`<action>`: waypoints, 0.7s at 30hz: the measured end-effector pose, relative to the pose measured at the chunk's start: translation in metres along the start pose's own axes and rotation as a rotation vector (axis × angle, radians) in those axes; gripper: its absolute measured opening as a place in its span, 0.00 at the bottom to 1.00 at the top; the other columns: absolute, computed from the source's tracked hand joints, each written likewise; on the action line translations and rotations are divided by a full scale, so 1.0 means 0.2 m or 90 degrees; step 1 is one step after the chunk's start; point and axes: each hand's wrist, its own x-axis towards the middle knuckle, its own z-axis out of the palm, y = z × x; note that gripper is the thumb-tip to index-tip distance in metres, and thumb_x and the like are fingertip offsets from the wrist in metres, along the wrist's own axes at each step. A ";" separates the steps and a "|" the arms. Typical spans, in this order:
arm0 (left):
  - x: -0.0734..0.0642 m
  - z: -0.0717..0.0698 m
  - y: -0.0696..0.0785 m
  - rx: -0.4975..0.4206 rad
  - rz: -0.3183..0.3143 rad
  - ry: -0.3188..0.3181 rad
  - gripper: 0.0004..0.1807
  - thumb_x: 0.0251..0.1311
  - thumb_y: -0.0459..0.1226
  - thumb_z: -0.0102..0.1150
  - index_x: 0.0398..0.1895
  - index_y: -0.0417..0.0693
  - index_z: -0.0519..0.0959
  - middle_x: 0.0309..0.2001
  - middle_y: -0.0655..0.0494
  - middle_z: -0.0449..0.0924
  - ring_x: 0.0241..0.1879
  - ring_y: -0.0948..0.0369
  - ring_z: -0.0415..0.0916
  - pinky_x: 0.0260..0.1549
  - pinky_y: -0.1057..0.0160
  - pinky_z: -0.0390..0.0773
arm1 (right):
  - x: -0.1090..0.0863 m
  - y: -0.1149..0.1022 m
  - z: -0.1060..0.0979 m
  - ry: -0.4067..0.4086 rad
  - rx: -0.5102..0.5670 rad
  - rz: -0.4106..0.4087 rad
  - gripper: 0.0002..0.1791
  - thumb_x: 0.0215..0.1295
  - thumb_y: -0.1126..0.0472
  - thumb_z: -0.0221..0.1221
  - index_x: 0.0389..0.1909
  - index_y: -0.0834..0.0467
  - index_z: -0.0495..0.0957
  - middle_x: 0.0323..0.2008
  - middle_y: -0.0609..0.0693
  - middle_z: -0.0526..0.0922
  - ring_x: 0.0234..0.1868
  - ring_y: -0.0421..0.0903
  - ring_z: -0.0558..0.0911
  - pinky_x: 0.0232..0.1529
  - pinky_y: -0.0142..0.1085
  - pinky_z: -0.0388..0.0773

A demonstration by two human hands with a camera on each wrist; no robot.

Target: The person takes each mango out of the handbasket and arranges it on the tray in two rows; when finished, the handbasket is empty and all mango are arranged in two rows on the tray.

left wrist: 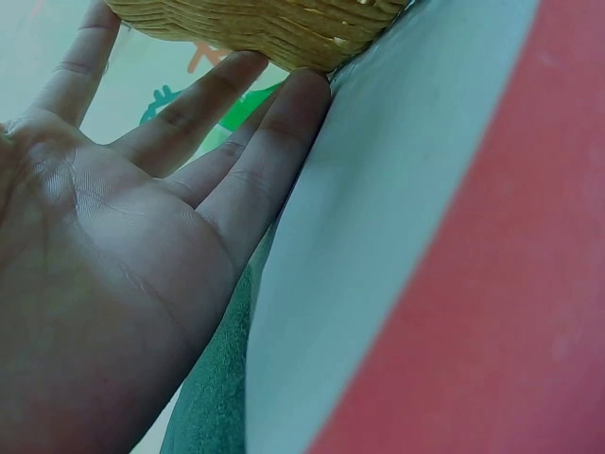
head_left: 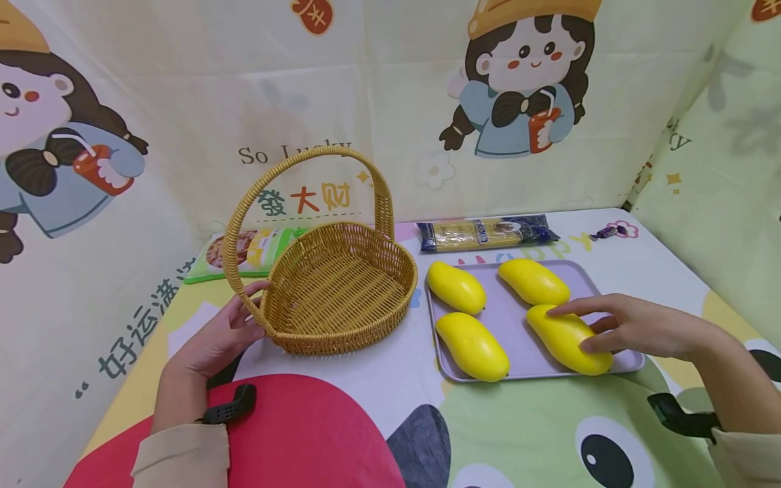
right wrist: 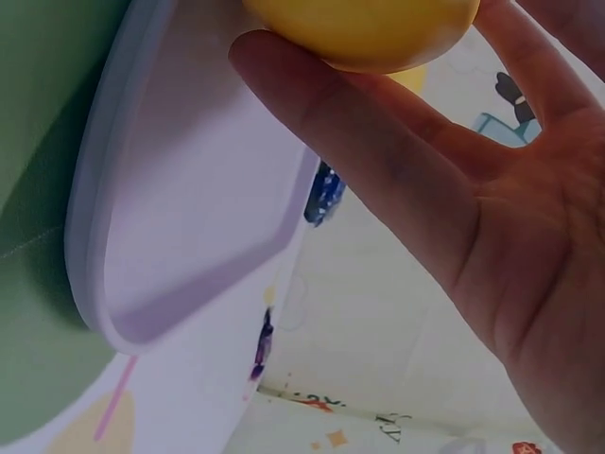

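Observation:
A woven tan basket (head_left: 342, 343) with a tall arched handle stands left of centre, its inside bare. My left hand (head_left: 222, 337) touches its left side near the handle's foot; in the left wrist view, extended fingertips meet the basket's wicker wall (left wrist: 274, 26). On the right lies a lilac tray (head_left: 509, 318) bearing yellow mangoes. My right hand (head_left: 653, 329) holds the front right mango (head_left: 564, 341) between thumb and fingers, low over the tray. The other mangoes are at back left (head_left: 456, 288), front left (head_left: 472, 347) and back right (head_left: 534, 281).
Behind the basket lies a green and white food bag (head_left: 204, 266), partly hidden. A pack of spaghetti (head_left: 482, 234) lies behind the tray, and a small purple wrapped candy (head_left: 608, 232) at the far right. Cloth printed with cartoons covers the table and the walls.

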 end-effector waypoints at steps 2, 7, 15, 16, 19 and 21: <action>0.00 0.00 0.00 0.001 0.000 0.001 0.39 0.67 0.33 0.60 0.77 0.70 0.57 0.80 0.52 0.48 0.70 0.65 0.56 0.57 0.71 0.75 | 0.00 0.00 0.00 0.002 0.004 -0.005 0.31 0.68 0.57 0.65 0.71 0.48 0.73 0.69 0.62 0.72 0.51 0.51 0.77 0.43 0.34 0.79; 0.00 0.00 0.00 0.003 -0.003 0.002 0.40 0.67 0.33 0.60 0.77 0.71 0.57 0.80 0.51 0.46 0.71 0.65 0.55 0.57 0.71 0.75 | 0.00 0.01 0.00 0.007 0.010 -0.015 0.30 0.68 0.57 0.65 0.71 0.48 0.73 0.71 0.63 0.70 0.54 0.52 0.77 0.44 0.33 0.79; 0.00 0.00 0.00 -0.003 -0.001 -0.001 0.39 0.68 0.33 0.59 0.76 0.70 0.58 0.80 0.51 0.46 0.71 0.65 0.55 0.57 0.72 0.75 | -0.02 0.01 0.00 0.001 0.035 -0.029 0.30 0.71 0.57 0.64 0.73 0.52 0.71 0.68 0.64 0.71 0.44 0.44 0.81 0.41 0.34 0.81; 0.00 0.00 0.00 -0.003 0.000 -0.001 0.38 0.68 0.33 0.59 0.76 0.70 0.58 0.80 0.51 0.46 0.71 0.65 0.55 0.58 0.72 0.75 | -0.02 0.01 0.00 -0.001 0.038 -0.031 0.30 0.71 0.57 0.63 0.73 0.52 0.71 0.68 0.64 0.71 0.43 0.44 0.82 0.41 0.34 0.81; 0.01 0.00 0.00 0.001 0.003 -0.004 0.38 0.68 0.34 0.59 0.76 0.69 0.58 0.79 0.52 0.48 0.70 0.65 0.56 0.58 0.72 0.75 | -0.02 0.03 -0.01 -0.005 0.043 -0.033 0.30 0.72 0.57 0.63 0.73 0.52 0.71 0.69 0.64 0.71 0.43 0.44 0.82 0.42 0.34 0.82; 0.01 0.00 0.01 0.010 0.006 -0.005 0.38 0.68 0.33 0.59 0.77 0.68 0.58 0.78 0.52 0.50 0.70 0.65 0.56 0.58 0.71 0.75 | -0.03 0.03 -0.01 -0.004 0.043 -0.034 0.29 0.72 0.57 0.62 0.73 0.52 0.71 0.70 0.64 0.70 0.44 0.43 0.82 0.42 0.34 0.82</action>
